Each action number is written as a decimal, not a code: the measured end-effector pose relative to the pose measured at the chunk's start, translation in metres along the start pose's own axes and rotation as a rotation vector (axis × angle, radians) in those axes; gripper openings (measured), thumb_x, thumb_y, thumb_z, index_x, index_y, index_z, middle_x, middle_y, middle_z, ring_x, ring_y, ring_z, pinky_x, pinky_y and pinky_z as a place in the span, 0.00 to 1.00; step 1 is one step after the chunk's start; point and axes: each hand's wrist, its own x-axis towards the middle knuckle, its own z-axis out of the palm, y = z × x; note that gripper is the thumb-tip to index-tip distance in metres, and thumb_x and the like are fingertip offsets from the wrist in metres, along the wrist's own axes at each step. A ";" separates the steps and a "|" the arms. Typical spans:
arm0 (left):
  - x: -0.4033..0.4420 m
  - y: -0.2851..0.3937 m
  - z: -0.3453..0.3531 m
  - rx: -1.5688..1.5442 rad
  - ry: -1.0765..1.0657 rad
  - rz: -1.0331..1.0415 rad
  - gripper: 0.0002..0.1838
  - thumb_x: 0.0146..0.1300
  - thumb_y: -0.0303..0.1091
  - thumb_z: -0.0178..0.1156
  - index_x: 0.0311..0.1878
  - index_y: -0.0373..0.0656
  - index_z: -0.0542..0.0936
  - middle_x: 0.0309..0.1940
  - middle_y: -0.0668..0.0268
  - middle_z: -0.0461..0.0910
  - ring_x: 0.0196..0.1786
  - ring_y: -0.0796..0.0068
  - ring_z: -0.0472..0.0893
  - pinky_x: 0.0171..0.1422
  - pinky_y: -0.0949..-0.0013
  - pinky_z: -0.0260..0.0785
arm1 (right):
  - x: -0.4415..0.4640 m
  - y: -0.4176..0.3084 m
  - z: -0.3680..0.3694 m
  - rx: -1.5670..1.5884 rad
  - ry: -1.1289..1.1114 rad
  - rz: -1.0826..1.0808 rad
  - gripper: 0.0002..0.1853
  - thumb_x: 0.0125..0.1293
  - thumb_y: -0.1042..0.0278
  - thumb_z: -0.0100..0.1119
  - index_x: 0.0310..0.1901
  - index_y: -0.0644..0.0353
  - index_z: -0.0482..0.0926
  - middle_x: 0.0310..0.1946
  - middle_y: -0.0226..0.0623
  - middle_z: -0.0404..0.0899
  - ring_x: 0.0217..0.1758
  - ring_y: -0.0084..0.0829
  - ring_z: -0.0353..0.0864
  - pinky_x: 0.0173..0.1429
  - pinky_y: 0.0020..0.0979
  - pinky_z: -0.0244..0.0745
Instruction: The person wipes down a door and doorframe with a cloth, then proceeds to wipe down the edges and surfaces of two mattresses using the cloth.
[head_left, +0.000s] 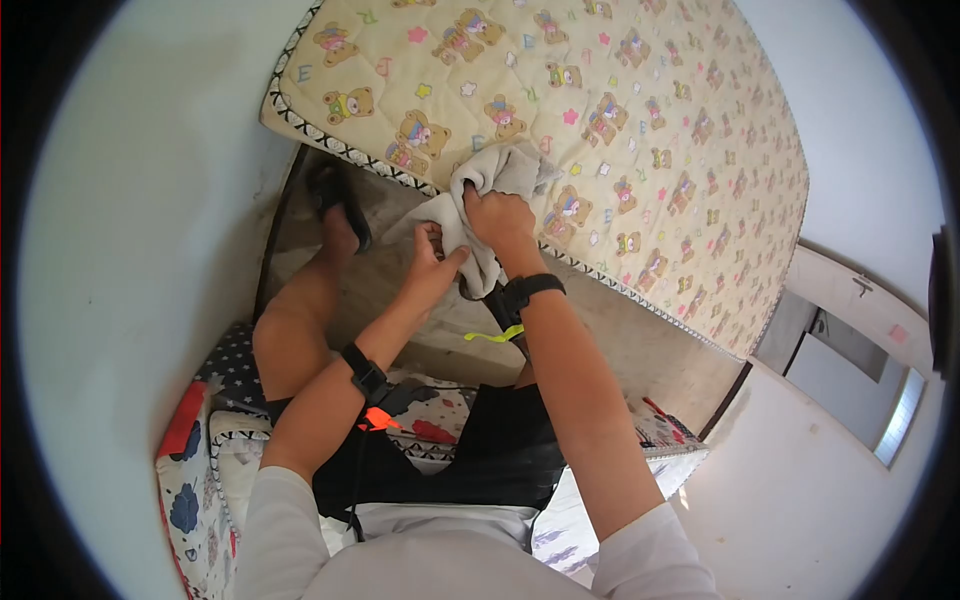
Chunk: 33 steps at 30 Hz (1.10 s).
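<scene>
A light grey cloth (pixel 513 168) hangs bunched over the lower edge of a cream mattress (pixel 640 150) printed with teddy bears, stars and letters. My right hand (pixel 500 222) is closed on the cloth, with its folds gathered around the fingers and against the mattress edge. Lower and to the left, my left hand (pixel 436 268) has curled fingers and its thumb against the hanging part of the cloth, gripping it. The mattress stands tilted up in front of me, with black-and-white piping along its edge. Black straps are around both wrists.
Beneath my legs is a second mattress (pixel 185 505) with a dark leaf print and a red corner. A bare board surface (pixel 625 335) shows below the raised mattress. White walls (pixel 130 250) stand to both sides, with a doorway (pixel 850 345) at the right.
</scene>
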 end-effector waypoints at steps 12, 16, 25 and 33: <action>0.041 -0.023 0.012 0.320 0.119 -0.042 0.33 0.66 0.35 0.58 0.72 0.43 0.60 0.68 0.61 0.67 0.69 0.67 0.67 0.71 0.63 0.58 | -0.012 0.009 -0.015 0.291 0.066 0.018 0.28 0.66 0.43 0.50 0.35 0.64 0.86 0.33 0.54 0.84 0.40 0.54 0.85 0.46 0.48 0.80; 0.051 -0.013 0.019 -0.226 0.037 0.082 0.28 0.68 0.40 0.55 0.69 0.43 0.66 0.65 0.67 0.71 0.67 0.69 0.71 0.71 0.63 0.61 | -0.031 0.041 -0.001 0.560 0.189 0.018 0.31 0.61 0.40 0.54 0.37 0.68 0.84 0.33 0.59 0.83 0.40 0.57 0.84 0.48 0.49 0.78; 0.049 -0.047 0.100 -0.389 -0.136 -0.367 0.20 0.67 0.41 0.55 0.59 0.44 0.76 0.58 0.67 0.78 0.61 0.71 0.75 0.67 0.62 0.66 | -0.098 0.125 0.017 0.664 -0.059 0.303 0.34 0.61 0.39 0.56 0.49 0.68 0.82 0.43 0.59 0.83 0.49 0.56 0.82 0.55 0.48 0.75; 0.085 -0.040 0.037 0.097 -0.173 -0.346 0.14 0.57 0.21 0.53 0.46 0.34 0.80 0.38 0.59 0.83 0.36 0.66 0.83 0.37 0.66 0.78 | -0.120 0.073 0.072 1.081 -0.218 0.235 0.27 0.65 0.51 0.58 0.57 0.64 0.77 0.51 0.46 0.81 0.55 0.38 0.79 0.57 0.35 0.72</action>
